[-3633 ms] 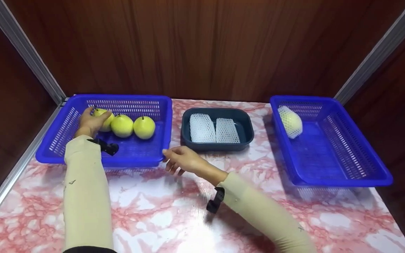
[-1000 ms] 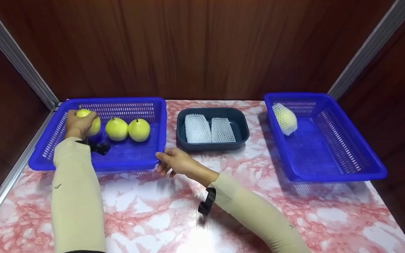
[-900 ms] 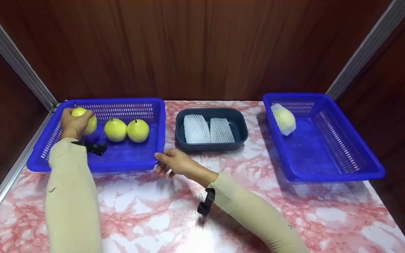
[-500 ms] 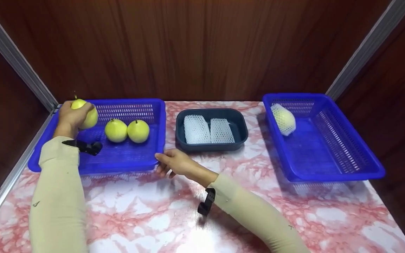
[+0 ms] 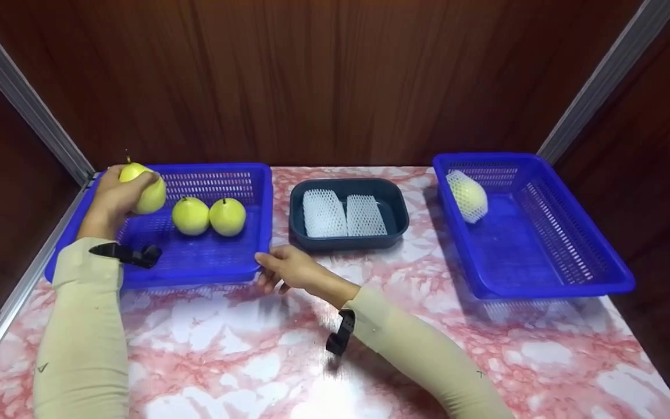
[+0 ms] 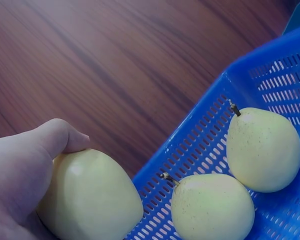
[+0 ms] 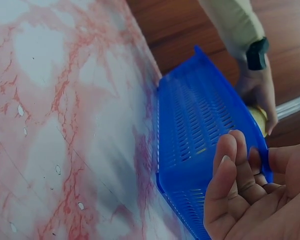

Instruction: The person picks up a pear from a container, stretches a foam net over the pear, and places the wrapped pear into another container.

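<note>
My left hand grips a yellow-green pear with its stem upward, held up over the left part of a blue slotted basket. In the left wrist view the thumb lies across the top of that pear. Two more pears, a left one and a right one, sit side by side in this basket. At its near right corner my right hand pinches the rim; the right wrist view shows the rim between the thumb and fingers.
In the middle stands a dark oblong tub with white foam net sleeves. A second blue basket at the right holds one pear in a foam net. Wood-grain panels enclose the marbled table.
My left hand has taken the leftmost pear, moved it left away from the other two and raised it. The right hand stays at the basket corner. The head view has shifted slightly.
</note>
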The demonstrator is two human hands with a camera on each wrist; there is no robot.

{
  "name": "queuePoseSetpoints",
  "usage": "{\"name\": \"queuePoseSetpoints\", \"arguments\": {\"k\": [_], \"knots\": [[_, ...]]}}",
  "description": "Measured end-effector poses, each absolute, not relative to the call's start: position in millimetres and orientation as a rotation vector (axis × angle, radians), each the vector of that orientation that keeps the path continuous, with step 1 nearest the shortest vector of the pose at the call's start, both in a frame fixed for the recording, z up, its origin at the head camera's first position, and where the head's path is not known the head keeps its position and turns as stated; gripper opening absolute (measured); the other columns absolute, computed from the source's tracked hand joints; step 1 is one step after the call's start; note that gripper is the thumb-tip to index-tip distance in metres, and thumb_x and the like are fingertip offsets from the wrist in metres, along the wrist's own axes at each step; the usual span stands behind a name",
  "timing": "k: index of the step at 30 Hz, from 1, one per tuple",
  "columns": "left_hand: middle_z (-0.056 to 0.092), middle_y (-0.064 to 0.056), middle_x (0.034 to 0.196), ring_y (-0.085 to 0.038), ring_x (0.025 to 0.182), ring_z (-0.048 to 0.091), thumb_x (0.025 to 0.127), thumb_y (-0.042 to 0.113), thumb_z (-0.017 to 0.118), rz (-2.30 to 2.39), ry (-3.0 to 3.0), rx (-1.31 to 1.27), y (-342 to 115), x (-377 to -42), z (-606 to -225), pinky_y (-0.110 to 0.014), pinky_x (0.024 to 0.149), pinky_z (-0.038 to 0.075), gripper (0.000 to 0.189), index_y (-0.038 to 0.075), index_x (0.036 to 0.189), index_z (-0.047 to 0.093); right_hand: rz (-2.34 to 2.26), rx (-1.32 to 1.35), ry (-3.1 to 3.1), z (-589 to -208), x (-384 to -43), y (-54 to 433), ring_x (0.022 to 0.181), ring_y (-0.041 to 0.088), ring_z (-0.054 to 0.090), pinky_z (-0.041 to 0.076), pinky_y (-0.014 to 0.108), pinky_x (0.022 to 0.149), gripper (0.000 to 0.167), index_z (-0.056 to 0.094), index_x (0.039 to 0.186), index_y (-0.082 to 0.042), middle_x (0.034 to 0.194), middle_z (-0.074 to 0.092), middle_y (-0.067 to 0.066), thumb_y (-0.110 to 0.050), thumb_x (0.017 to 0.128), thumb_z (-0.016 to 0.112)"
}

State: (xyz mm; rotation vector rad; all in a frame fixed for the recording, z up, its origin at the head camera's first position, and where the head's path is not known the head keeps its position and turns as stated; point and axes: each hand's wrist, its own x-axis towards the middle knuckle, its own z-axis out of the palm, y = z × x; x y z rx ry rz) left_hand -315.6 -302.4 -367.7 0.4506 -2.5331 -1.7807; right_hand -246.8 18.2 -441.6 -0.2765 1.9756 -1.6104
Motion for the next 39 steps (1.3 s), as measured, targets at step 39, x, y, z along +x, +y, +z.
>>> {"name": "queuePoseSetpoints", "arguments": {"k": [39], "knots": [[0.046,-0.018,0.138,-0.012,0.114,0.052,0.106,0.026,0.056,-1.678,-2.639,-0.348,-262.5,-231.6,-362.4,-0.014,0.089,0.048,0.054,-0.002,0.148,0.037,-1.854,-0.468,1.934,-412.3,-250.8,88.2,0.062,0.013,0.062,0.049,0.023,0.052,0.028,0.057,0.095,-0.004,0.076,0.065,0.004,-0.024,0.110,0.044]]}}
